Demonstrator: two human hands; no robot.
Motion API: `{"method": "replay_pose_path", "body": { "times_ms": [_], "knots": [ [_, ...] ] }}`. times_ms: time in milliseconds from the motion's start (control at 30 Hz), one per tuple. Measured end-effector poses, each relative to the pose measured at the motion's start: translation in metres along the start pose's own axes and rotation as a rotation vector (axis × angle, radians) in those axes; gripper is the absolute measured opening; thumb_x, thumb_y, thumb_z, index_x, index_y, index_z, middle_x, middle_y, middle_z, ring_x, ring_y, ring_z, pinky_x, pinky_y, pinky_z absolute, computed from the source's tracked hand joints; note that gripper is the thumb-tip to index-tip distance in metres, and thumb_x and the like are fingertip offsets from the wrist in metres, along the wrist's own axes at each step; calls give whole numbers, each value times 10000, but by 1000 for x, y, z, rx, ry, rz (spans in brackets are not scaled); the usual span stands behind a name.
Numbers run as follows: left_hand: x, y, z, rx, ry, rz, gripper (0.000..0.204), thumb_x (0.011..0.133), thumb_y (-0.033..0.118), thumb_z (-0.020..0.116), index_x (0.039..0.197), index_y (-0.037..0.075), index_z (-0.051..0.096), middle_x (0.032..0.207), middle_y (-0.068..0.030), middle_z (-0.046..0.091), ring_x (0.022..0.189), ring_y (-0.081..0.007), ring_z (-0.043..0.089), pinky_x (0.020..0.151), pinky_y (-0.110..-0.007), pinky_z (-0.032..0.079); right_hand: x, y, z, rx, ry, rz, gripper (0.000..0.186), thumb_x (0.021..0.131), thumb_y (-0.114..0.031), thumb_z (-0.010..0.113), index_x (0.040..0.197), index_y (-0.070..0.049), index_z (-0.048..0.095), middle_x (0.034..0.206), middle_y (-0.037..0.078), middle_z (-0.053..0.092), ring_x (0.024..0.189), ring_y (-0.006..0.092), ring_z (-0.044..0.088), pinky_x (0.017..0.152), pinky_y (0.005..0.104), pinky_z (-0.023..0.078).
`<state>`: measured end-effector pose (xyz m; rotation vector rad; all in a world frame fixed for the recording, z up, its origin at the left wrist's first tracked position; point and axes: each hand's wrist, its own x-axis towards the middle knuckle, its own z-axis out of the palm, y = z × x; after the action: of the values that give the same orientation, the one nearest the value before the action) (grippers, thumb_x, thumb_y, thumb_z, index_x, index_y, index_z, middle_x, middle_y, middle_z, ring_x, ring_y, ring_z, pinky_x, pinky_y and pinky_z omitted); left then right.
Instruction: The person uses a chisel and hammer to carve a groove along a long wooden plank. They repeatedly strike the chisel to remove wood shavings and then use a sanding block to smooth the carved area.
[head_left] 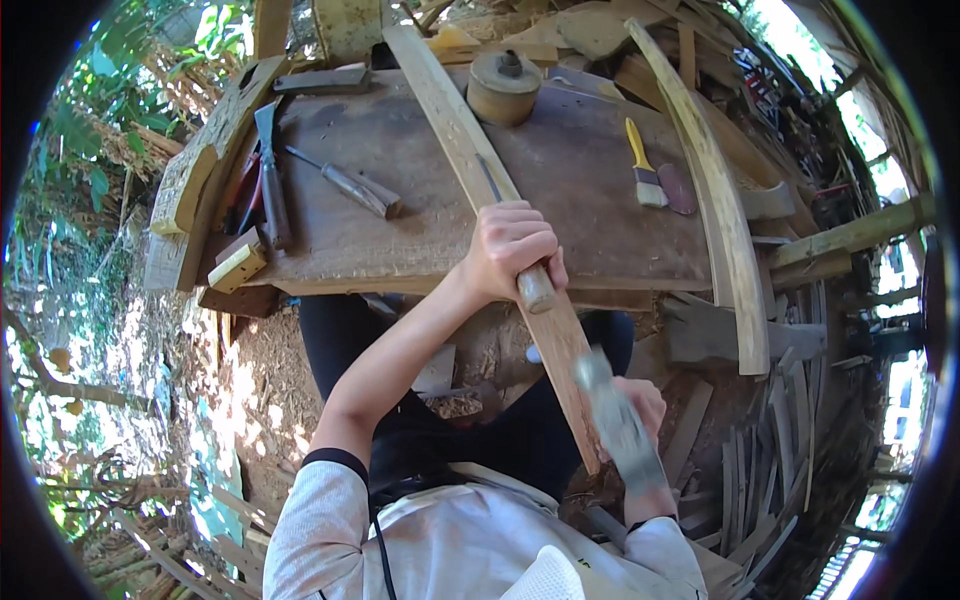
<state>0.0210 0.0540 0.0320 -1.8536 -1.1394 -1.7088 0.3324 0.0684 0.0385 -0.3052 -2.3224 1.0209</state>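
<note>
My left hand (515,248) is wrapped round the wooden handle of a chisel (537,290). The chisel's thin dark blade points away from me and lies along a long pale wooden plank (455,130), which slants from the far side of the bench down between my legs. My right hand (642,405), lower and to the right, is closed on a long grey-green tool (617,420) smeared by motion; its kind cannot be made out. This tool passes over the plank's near end, apart from the chisel handle.
On the brown workbench (420,235) lie a slim pointed tool (345,185), a broad-bladed chisel (270,180), a yellow-handled paintbrush (645,170) and a round wooden block (503,88). A curved timber (710,190) lies at the right edge. Wood strips (765,450) are heaped at the lower right.
</note>
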Motion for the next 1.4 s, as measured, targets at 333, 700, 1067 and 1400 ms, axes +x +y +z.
{"method": "replay_pose_path", "body": {
  "times_ms": [333,700,1067,1400],
  "knots": [
    [-7,7,-4,0,-19,-20,352,550,214,824,596,141,483,551,4,522,501,-212,559,499,-345,391,17,-23,4,-83,-77,25,168,868,-127,712,967,-22,626,736,122,629,598,325,648,551,373,492],
    [-4,5,-4,-6,-45,-21,359,567,214,821,597,146,470,567,18,547,505,-207,562,505,-346,399,34,-20,5,-120,-45,-98,239,922,-242,718,887,-21,634,695,101,619,548,302,621,506,364,460],
    [-6,11,-7,-81,-21,-33,328,576,110,785,602,118,458,565,-22,514,497,-237,540,505,-359,395,-25,18,-1,-164,203,244,230,915,-194,743,969,-10,617,759,49,562,641,180,557,570,326,436],
    [-12,44,-17,-215,19,17,269,602,-5,656,594,88,404,534,-18,377,423,-221,416,436,-339,322,-43,-10,-6,69,115,852,494,754,-317,965,842,-66,549,746,-18,595,688,74,541,625,263,454]
  ]
}}
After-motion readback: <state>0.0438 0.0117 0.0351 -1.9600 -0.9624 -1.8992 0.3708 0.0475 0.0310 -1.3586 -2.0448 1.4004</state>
